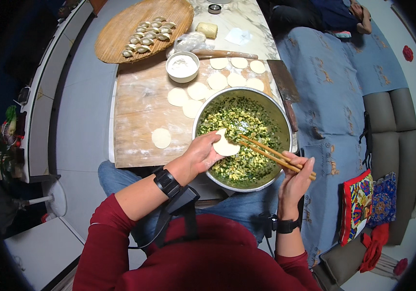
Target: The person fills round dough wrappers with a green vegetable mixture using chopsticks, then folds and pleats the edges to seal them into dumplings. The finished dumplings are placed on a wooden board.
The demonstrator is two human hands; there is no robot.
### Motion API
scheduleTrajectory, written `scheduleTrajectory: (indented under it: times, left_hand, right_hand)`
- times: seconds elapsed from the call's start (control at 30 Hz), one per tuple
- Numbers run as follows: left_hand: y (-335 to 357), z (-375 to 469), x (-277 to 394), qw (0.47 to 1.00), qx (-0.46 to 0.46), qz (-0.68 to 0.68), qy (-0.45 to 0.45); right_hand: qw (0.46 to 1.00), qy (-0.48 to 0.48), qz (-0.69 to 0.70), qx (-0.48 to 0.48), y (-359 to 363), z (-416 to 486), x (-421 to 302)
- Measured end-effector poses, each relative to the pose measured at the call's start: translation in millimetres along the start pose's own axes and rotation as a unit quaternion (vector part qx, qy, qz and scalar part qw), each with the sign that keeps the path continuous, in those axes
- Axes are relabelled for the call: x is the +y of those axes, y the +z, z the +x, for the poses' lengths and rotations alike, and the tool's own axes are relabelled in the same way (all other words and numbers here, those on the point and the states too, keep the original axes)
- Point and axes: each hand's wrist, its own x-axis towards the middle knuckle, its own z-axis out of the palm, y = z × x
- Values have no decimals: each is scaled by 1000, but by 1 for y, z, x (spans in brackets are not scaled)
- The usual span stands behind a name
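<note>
A round dough wrapper (227, 145) lies on the fingers of my left hand (202, 151), over the near left rim of a steel bowl (284, 120). The bowl holds a chopped green and yellow filling (244, 165). My right hand (295, 180) grips a pair of wooden chopsticks (275, 156), their tips close to the wrapper's right edge. Several flat wrappers (177, 96) rest on the floured wooden board (139, 116) beyond the bowl, and a single wrapper (161, 138) lies at the near left. A white bowl of flour (182, 67) stands farther back.
Filled dumplings (151, 34) sit on a round woven tray (113, 40) at the back left. Behind the flour are a rolling pin (226, 54), a plastic bag and a dough roll (207, 30). A cleaver (283, 82) lies along the right edge. Another person (328, 14) is on the sofa.
</note>
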Motion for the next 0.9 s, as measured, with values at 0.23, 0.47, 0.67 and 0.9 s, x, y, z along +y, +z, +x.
scheduleTrajectory:
  times: [0.23,0.47,0.67,0.9]
  left_hand:
    - [5,3,-9,998,10,-55,-9]
    - [1,-5,-4,999,-10,-36,-4]
    - [-3,-4,-3,997,-59,-32,-28]
    - [-4,-4,-3,999,-40,-5,-29]
  right_hand:
    - [930,-251,-203,-178,3,-33,-14]
    - [885,-294,-263,-246,6,-36,-26]
    - [890,-278,-252,-260,3,-33,-34]
    - [962,-236,-96,-100,-9,-28,-30]
